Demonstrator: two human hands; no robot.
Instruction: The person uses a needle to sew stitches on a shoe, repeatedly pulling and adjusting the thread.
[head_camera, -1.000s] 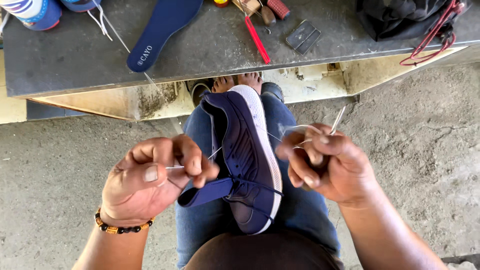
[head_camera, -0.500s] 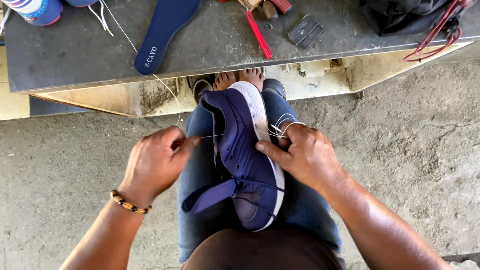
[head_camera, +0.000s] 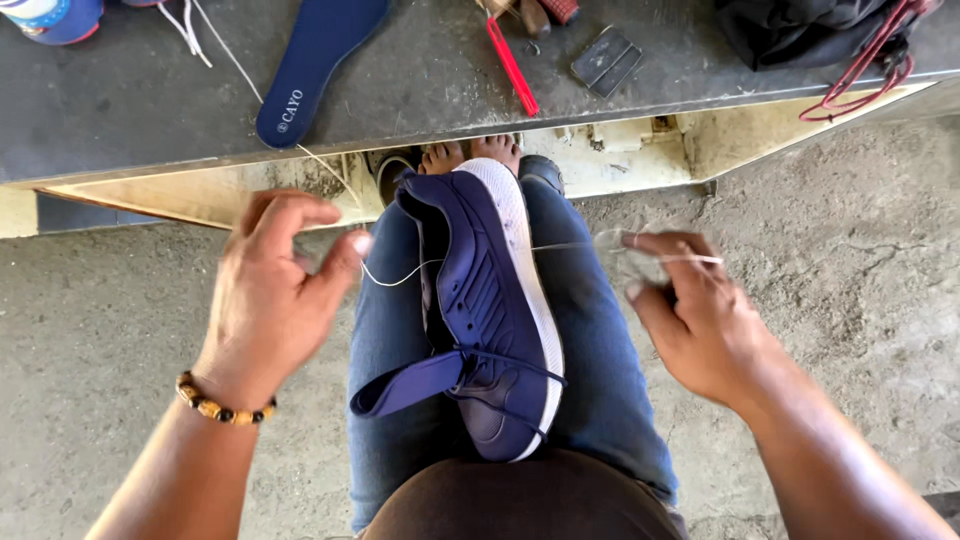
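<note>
A navy shoe (head_camera: 488, 320) with a white sole lies on its side between my knees, clamped on my jeans-clad legs. A thin white thread (head_camera: 400, 277) runs out of it to both sides. My left hand (head_camera: 275, 290), with a bead bracelet at the wrist, pinches the thread's left end just left of the shoe. My right hand (head_camera: 700, 310) is to the shoe's right, blurred, with the thread's other strand looped over its fingers.
A dark grey bench top (head_camera: 430, 80) crosses the far side. On it lie a blue insole (head_camera: 315, 60), a red-handled tool (head_camera: 512, 65), a small dark block (head_camera: 606, 60), a black bag (head_camera: 810, 30) with red cord, and another shoe (head_camera: 50, 18). Concrete floor lies all around.
Both hands have moved outward from the shoe, drawing the thread out to the left and right. Half a second ago they were pressed against the shoe's sides.
</note>
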